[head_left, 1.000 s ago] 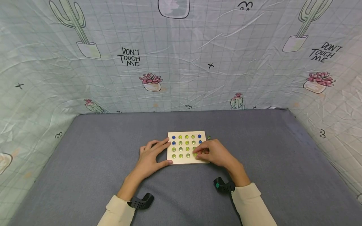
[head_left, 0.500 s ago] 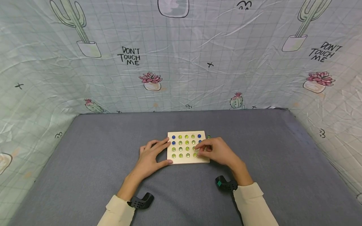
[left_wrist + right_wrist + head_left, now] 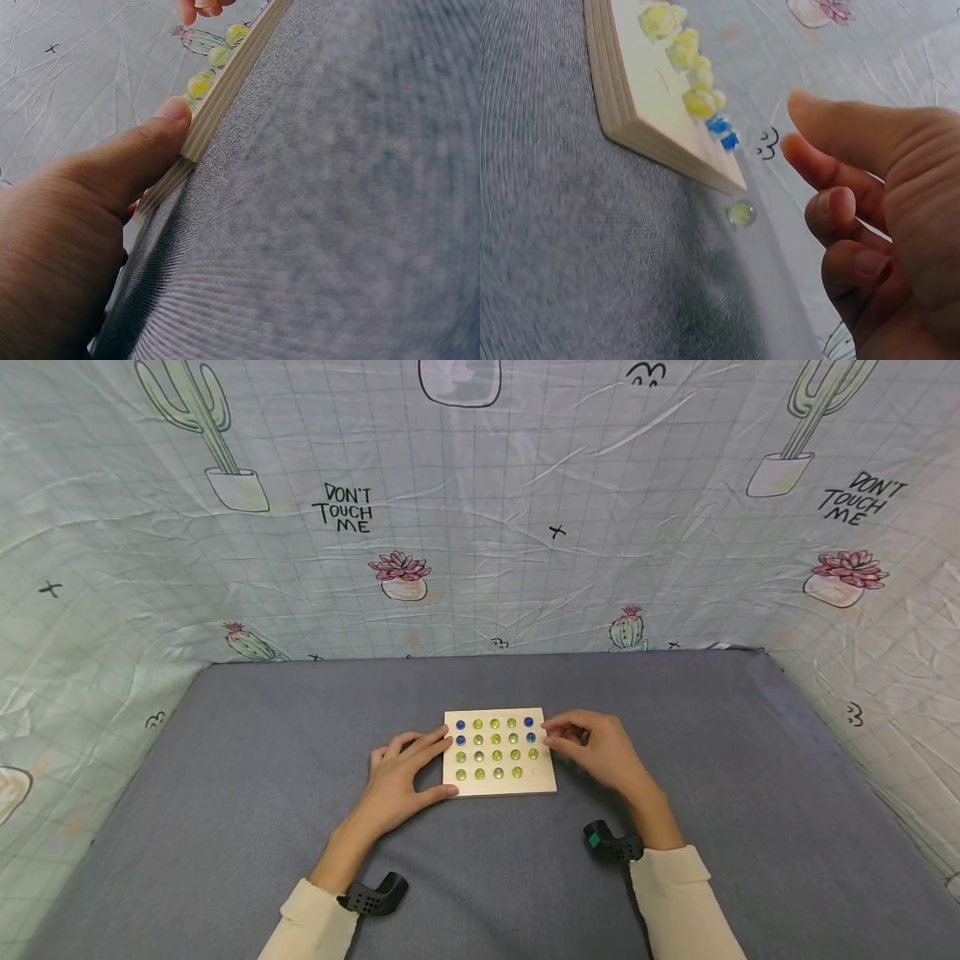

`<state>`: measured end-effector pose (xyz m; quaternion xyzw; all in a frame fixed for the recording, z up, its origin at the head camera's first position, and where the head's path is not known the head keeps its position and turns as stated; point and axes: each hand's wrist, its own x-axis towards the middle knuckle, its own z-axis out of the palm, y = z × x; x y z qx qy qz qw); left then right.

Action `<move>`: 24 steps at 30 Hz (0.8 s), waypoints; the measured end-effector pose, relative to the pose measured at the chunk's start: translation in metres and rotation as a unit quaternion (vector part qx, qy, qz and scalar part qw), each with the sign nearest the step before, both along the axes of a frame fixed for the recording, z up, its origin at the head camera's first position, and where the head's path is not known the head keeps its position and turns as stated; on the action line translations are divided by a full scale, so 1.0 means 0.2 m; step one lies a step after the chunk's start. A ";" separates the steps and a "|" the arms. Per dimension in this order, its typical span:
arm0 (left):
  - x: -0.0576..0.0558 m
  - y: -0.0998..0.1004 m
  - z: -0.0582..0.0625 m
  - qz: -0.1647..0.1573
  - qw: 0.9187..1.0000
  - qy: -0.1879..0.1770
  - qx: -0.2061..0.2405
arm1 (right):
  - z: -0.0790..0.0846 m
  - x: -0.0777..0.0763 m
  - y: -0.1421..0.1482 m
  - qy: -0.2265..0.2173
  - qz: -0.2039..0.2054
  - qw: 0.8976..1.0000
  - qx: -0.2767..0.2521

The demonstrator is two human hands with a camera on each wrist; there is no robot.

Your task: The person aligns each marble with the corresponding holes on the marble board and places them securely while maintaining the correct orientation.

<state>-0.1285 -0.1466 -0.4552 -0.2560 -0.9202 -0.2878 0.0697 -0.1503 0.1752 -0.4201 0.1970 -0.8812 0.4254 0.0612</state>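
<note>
A pale wooden board [image 3: 546, 783] lies on the cloth, with rows of glass marbles in its hollows. Most marbles are yellow-green [image 3: 496, 738]; blue marbles [image 3: 528, 722] sit at the back corners. One hollow at the front right corner holds none. My left hand [image 3: 393, 783] rests along the board's left side, fingers spread and straight, the thumb [image 3: 146, 146] against the front corner edge. At the right edge is my right hand [image 3: 600, 747], thumb and forefinger apart with nothing between them. A loose clear yellow-green marble [image 3: 742, 213] lies beside the board, hidden behind this hand in the head view.
Grey cloth [image 3: 300, 718] covers the table. Printed fabric [image 3: 480, 527] with cacti hangs at the back and both sides. Black wrist devices [image 3: 615, 843] are strapped to both forearms.
My right hand has moved from the front right of the board, back and right beyond its edge, uncovering the right column of marbles and the vacant hollow. The left hand stays put.
</note>
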 end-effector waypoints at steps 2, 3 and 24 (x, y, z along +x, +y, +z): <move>0.00 0.00 0.00 0.001 1.000 0.000 -0.001 | -0.01 0.00 0.01 0.002 -0.015 1.000 -0.005; 0.00 0.00 0.00 0.001 1.000 0.000 -0.001 | -0.02 -0.01 0.02 0.003 -0.021 1.000 -0.007; -0.01 -0.01 0.00 -0.003 1.000 0.002 -0.003 | -0.12 -0.03 0.01 0.020 -0.073 0.997 0.022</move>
